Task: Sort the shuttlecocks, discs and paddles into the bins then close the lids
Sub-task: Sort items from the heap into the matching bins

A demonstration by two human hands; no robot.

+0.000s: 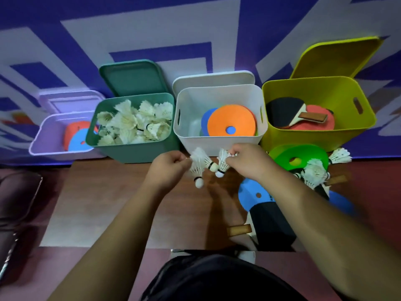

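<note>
Both hands hover side by side just in front of the near wall of the white bin [219,144], each pinched shut on shuttlecocks by the feather skirts so the cork tips hang down and toward the middle. The left hand [168,168] grips what look like two shuttlecocks [198,164], one cork at the near end dangling lowest; the right hand [249,161] holds a single shuttlecock [222,162]. Gripping by the feathers seems the quick way to gather several at once, and it leaves the heavy corks free to lead when they are dropped. The sorting already shows its logic: the green bin [130,148], second from the left, is piled with white shuttlecocks, so I judge this handful is bound leftward for it. The white bin holds an orange disc [232,120] over a blue one, the yellow bin [319,131] at the right holds paddles [286,111], and the lilac bin [50,146] at the far left holds more discs. All four lids stand propped open behind their bins, which keeps the mouths clear while filling goes on. Much remains: on the table's right side lie a green disc [299,157], more shuttlecocks [314,172], blue discs [253,194] and a black paddle [271,227].
</note>
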